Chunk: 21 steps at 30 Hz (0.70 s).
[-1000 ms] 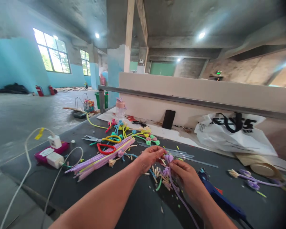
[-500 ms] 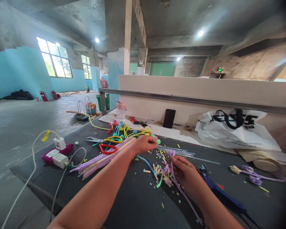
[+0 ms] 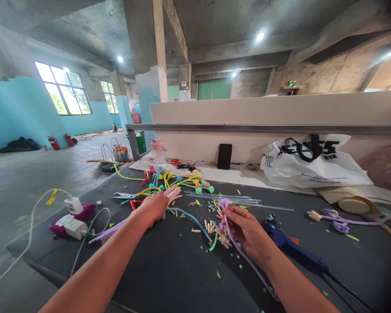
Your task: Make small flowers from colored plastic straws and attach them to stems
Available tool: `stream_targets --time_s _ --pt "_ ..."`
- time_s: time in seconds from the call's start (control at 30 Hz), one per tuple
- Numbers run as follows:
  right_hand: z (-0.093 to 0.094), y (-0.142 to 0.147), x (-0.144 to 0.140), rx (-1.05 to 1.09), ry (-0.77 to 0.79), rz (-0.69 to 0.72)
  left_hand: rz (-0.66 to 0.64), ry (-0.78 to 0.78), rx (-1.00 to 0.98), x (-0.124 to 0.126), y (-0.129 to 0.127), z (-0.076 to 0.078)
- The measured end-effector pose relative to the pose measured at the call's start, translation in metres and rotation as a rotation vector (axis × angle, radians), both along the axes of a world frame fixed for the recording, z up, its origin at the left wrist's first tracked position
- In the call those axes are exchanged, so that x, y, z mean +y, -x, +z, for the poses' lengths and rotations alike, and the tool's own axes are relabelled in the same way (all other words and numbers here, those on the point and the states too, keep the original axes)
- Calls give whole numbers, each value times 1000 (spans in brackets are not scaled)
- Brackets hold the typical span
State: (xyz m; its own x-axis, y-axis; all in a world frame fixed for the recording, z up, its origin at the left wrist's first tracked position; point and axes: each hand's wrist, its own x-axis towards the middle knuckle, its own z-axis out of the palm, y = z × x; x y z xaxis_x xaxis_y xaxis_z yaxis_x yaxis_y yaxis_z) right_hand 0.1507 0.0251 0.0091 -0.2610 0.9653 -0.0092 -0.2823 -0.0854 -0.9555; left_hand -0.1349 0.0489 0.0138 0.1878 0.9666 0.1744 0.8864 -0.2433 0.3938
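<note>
My right hand (image 3: 244,222) pinches a lilac pipe-cleaner flower (image 3: 223,203) just below its looped head; the long fuzzy stem hangs down past the wrist. My left hand (image 3: 154,206) lies over a bundle of pastel pipe cleaners (image 3: 172,192), fingers curled down around it and partly hidden. Pink and lilac ends stick out beyond both sides of that hand. Beside it are scissors (image 3: 122,195) with yellow and red handles nearby, partly covered. Between the hands, a blue pipe cleaner (image 3: 192,218) curves toward a scatter of short cut pieces (image 3: 211,227).
A blue glue gun (image 3: 295,250) lies right of my right hand, its cord trailing. Farther back are finished colored flowers (image 3: 164,176), clear sticks (image 3: 228,199), a phone (image 3: 224,156), a pink-lidded bottle (image 3: 157,152) and a white bag (image 3: 316,163). White chargers (image 3: 75,228) with cables sit left.
My left hand has moved left and down from near the green flowers onto the pipe-cleaner bundle. My right hand still holds the lilac flower. The camera view has shifted slightly.
</note>
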Motion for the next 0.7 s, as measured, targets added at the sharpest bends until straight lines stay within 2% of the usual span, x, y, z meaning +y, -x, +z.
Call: stream_targets --time_s 0.1,0.2,0.3,0.37,0.47,0.6,0.7 --pt "-1 -1 1 22 22 -14 -38 -49 47 4 -4 16" --pt "-2 -2 4 48 34 -36 -144 -106 40 2 -15 38" --pt "-2 -2 5 60 37 -41 -265 -188 -16 -3 -31 47" --pt "-3 -2 5 53 38 -37 -375 -247 -61 -6 -42 42" --pt "-5 -1 4 43 34 -19 -484 -212 -33 -9 -53 25" --pt "-5 0 2 22 46 -10 -515 -117 -16 -12 -58 7" --pt "-3 1 0 -1 55 0 -445 -129 -22 -13 -46 11"
